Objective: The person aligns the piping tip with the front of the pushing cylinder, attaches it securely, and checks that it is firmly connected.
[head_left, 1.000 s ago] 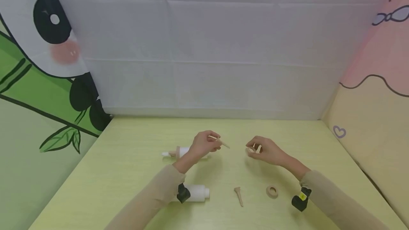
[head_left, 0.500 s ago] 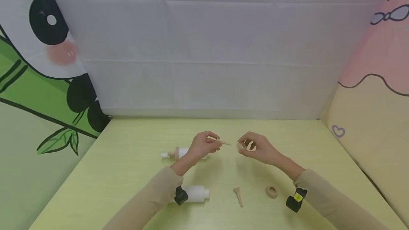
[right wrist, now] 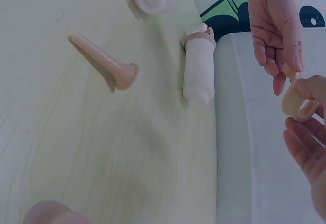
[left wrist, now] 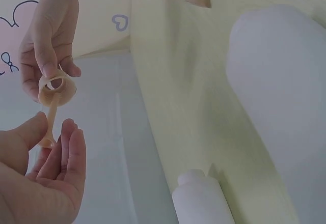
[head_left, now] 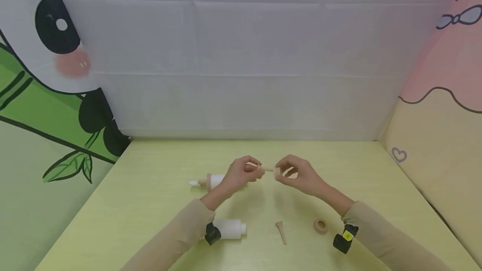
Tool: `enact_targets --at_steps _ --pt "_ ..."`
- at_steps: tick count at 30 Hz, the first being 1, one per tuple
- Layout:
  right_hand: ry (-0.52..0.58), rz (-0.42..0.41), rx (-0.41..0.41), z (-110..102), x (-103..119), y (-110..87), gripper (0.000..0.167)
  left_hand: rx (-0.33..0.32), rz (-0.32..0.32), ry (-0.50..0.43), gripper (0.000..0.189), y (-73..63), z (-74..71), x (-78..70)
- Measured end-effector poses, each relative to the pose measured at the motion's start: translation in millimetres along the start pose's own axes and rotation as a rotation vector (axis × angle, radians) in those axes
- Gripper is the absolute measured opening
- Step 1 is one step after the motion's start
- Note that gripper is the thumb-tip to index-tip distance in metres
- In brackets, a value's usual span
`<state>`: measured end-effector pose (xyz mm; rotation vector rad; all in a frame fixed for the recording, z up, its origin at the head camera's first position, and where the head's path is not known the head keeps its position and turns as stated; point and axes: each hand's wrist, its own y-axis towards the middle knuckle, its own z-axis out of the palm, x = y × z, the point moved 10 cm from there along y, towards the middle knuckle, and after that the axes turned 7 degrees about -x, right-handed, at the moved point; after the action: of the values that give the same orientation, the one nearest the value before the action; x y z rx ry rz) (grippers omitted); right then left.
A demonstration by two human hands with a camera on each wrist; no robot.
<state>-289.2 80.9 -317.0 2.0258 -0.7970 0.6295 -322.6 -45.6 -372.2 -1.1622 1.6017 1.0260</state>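
Observation:
Above the table, my left hand (head_left: 239, 174) pinches the flared end of a slim beige tapered nozzle (head_left: 268, 169). Thumb and fingers of my right hand (head_left: 304, 174) hold a beige screw ring (head_left: 278, 173) by its sides. In the left wrist view the nozzle's narrow end (left wrist: 53, 107) meets the ring (left wrist: 69, 92) at its opening. The right wrist view shows the ring (right wrist: 292, 102) with most of the nozzle hidden behind it. Under the hands lie a second nozzle (head_left: 280, 232) and a second ring (head_left: 320, 226).
A white bottle (head_left: 216, 180) with a beige ring and white tip lies behind my left forearm. Nearer me, another white bottle (head_left: 231, 228) without a ring lies on its side, partly hidden by my sleeve. A pale cloth wall (head_left: 241, 99) stands behind the yellow table (head_left: 150, 212).
My right hand has moved left with the ring until it comes right up to the nozzle tip. The nozzle in my left hand has turned from slanting down to nearly level.

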Motion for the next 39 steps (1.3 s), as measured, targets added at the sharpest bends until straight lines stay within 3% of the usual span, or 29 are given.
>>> enact_targets --at_steps 13,18,24,29,34,39 --pt "0.041 -0.017 -0.043 1.1 1.2 -0.3 0.023 -0.015 0.023 -0.013 0.026 -2.4 6.5 -4.8" --pt "0.057 -0.022 -0.046 2.3 3.4 -0.7 0.023 -0.017 -0.007 -0.091 0.029 -3.0 7.8 -2.0" --pt "0.071 -0.021 -0.048 3.8 6.6 -0.7 0.023 0.034 -0.035 -0.181 0.033 -4.4 13.1 0.9" --pt "0.069 -0.028 -0.055 3.8 8.9 -0.4 0.023 0.065 -0.029 -0.204 0.032 -4.4 16.2 1.9" --pt "0.077 -0.025 -0.061 3.9 8.6 -0.7 0.023 0.070 -0.091 -0.240 0.029 -5.4 19.4 6.2" --pt "0.088 -0.039 -0.065 4.2 10.1 -0.7 0.024 0.073 -0.097 -0.261 0.030 -4.9 21.3 6.6"
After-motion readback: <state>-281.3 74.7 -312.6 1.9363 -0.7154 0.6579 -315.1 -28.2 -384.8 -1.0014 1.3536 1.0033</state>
